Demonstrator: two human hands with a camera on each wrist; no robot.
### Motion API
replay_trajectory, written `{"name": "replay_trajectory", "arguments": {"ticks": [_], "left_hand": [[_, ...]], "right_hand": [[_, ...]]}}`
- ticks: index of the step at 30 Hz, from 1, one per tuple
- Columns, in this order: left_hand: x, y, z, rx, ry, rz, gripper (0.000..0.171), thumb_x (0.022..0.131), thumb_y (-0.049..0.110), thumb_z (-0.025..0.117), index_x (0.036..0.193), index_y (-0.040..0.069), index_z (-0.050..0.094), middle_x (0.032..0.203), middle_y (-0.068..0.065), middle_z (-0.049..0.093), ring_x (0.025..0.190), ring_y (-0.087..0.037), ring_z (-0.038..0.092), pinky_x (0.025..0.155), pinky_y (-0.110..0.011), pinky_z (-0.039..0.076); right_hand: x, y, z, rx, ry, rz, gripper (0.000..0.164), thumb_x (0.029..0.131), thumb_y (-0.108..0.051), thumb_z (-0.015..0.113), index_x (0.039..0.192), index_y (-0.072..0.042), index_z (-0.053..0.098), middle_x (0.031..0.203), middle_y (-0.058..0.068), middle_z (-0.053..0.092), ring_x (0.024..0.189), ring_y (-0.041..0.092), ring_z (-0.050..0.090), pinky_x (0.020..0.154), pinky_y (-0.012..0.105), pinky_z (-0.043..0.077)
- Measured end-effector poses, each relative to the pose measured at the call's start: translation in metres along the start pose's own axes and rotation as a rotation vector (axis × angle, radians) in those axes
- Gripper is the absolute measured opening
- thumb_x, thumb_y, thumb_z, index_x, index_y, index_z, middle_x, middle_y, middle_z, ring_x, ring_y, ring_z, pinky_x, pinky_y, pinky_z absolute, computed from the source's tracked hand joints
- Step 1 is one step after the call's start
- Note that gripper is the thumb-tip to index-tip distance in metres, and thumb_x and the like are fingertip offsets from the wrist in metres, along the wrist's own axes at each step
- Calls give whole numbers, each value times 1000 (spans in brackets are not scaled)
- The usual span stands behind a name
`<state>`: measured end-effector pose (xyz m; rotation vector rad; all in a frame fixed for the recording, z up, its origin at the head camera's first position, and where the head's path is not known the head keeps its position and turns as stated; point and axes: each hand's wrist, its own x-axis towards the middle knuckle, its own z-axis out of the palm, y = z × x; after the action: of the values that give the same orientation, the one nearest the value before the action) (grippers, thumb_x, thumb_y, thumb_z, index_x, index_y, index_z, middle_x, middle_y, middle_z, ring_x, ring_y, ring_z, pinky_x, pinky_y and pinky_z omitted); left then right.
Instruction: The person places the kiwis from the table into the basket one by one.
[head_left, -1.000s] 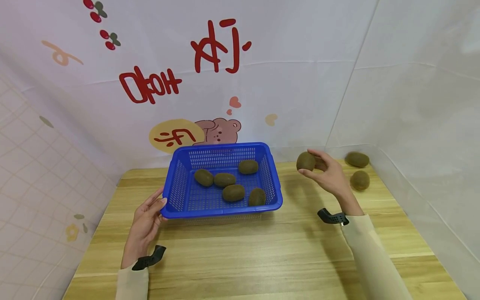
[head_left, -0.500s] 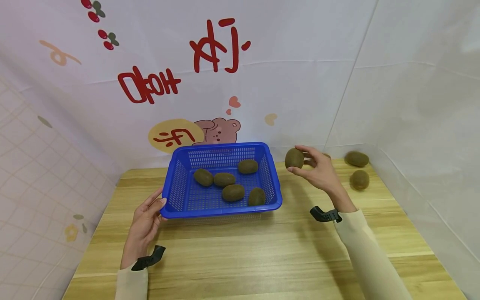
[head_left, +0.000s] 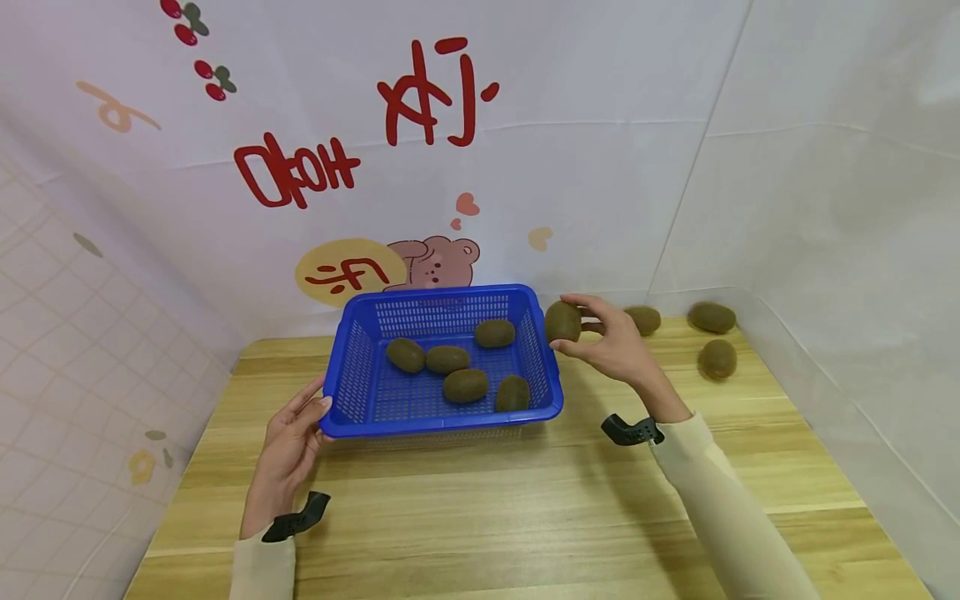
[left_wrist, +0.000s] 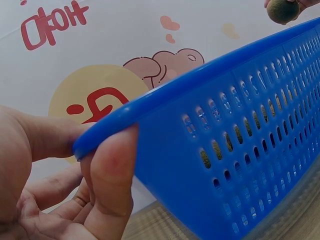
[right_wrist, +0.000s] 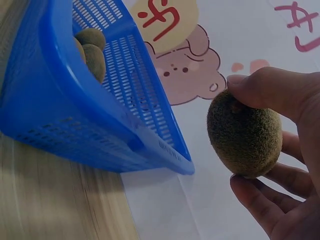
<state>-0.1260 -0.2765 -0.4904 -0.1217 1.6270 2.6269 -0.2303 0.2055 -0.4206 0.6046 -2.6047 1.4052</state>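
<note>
A blue plastic basket [head_left: 442,427] with slotted walls holds several brown kiwifruits [head_left: 466,386]. My left hand [head_left: 294,433] pinches its front left corner; in the left wrist view the thumb and fingers [left_wrist: 114,165] clasp the rim. Between the thumb and fingers of my right hand [head_left: 611,342] is another kiwifruit [head_left: 563,322], raised and overlapping the basket's right rim in the head view. The right wrist view has this held kiwifruit [right_wrist: 244,134] beside the basket's outer wall, the thumb on its top end and fingertips at its bottom.
Three loose kiwifruits lie at the back right of the wooden table [head_left: 480,517]: one behind the right hand [head_left: 643,319], one in the far corner [head_left: 712,317], one nearer [head_left: 717,359]. A white printed cloth [head_left: 600,167] hangs behind and along both sides.
My right hand has carried the kiwifruit leftward to the basket's right rim, uncovering a loose kiwifruit behind it. The left hand and the basket stay in place.
</note>
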Motion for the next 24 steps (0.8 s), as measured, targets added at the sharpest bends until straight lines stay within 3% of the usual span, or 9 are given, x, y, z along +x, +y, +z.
{"name": "replay_trajectory", "arguments": {"ticks": [7,14,24], "left_hand": [[0,1,0,-6,-9,-3,58,104,7,58,157,4,33,107,-3,73,79,-10,73,59,-19,59],[0,0,-1,-16,-21,5,58,105,6,57,157,4,34,106,-4,72,79,-10,73,59,-19,59],[1,1,0,-10,-14,0,57,104,6,58,156,4,35,105,-3,72,78,-10,73,59,-19,59]], "right_hand": [[7,-4,10,22,-34,-33,71,82,-25,89,145,-15,56,147,9,58,124,27,61,102,45,56],[13,-12,18,-20,-68,-36,73,81,-31,89,144,-14,58,145,5,60,121,24,62,102,42,57],[22,-18,31,-45,-128,-77,70,83,-26,88,144,-12,57,142,7,61,118,24,63,100,40,58]]}}
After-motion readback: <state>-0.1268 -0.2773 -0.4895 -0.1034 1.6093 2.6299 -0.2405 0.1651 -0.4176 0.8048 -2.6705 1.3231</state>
